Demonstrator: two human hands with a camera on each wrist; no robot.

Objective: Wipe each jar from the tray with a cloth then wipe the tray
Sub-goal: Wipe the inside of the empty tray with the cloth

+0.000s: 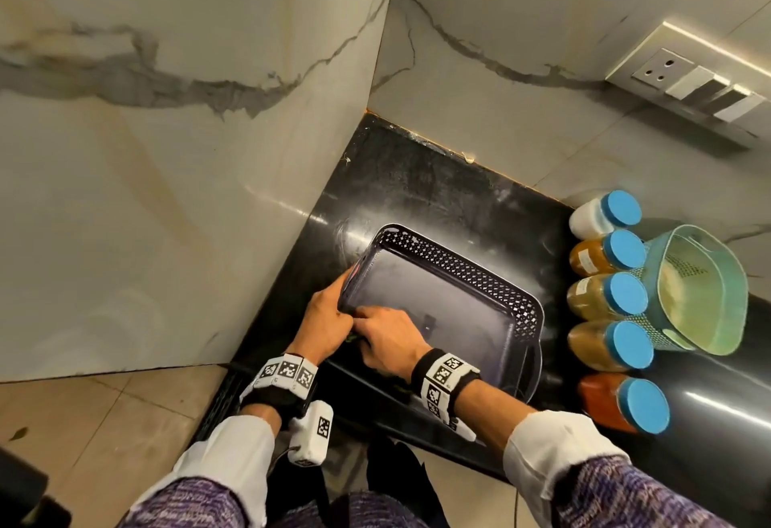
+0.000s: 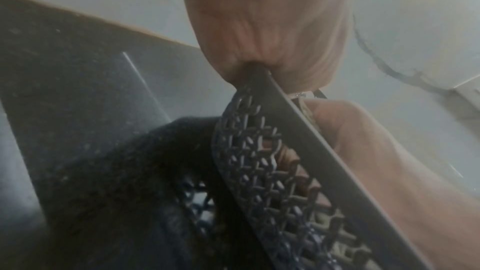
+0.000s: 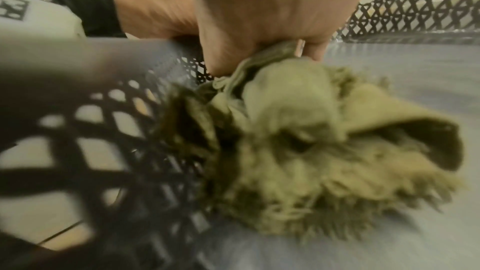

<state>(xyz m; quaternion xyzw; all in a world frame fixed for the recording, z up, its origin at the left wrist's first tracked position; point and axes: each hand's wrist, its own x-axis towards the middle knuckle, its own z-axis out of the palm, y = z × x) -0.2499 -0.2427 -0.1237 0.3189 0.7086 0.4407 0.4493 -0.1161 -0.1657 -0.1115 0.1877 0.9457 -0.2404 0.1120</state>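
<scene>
A dark plastic tray (image 1: 471, 273) with lattice walls sits on the black counter, holding no jars. My left hand (image 1: 327, 310) grips its near left rim (image 2: 285, 106), thumb and fingers pinching the edge. My right hand (image 1: 386, 340) is inside the tray at its near left corner, clutching a bunched olive-green cloth (image 3: 298, 141) that lies against the tray floor and lattice wall (image 3: 116, 130). In the head view the cloth is almost hidden under my right hand. Several jars with blue lids (image 1: 626, 294) stand in a row on the counter to the right of the tray.
A teal mesh basket (image 1: 701, 289) sits right of the jars. Marble walls close the corner on the left and behind. A socket and switch panel (image 1: 688, 85) is on the back wall. The counter's front edge runs just below my wrists.
</scene>
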